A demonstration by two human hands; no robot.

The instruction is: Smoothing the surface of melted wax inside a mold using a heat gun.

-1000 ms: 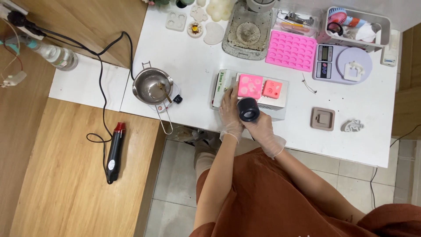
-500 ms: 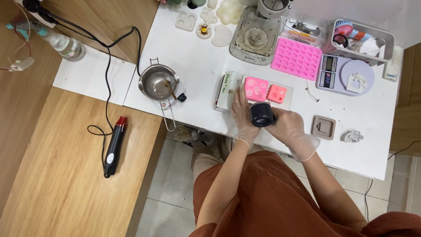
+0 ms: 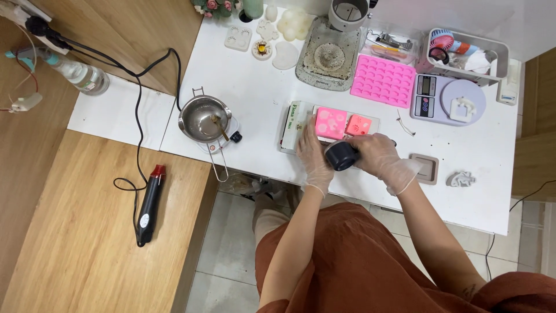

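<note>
Comparing frames, we find little changed: right hand [image 3: 379, 157] still grips the dark tool [image 3: 341, 155]; left hand [image 3: 313, 152], fingers spread, steadies the pink moulds [image 3: 341, 123].

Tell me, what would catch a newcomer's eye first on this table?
Probably the bright pink moulds at the middle of the white table, with the gloved left hand resting beside them and the gloved right hand gripping a dark round tool. Next, the large pink tray mould behind them, and the steel pot to the left.

Steel pot [image 3: 204, 119], kitchen scale [image 3: 445, 101], heat gun [image 3: 148, 204]
</note>
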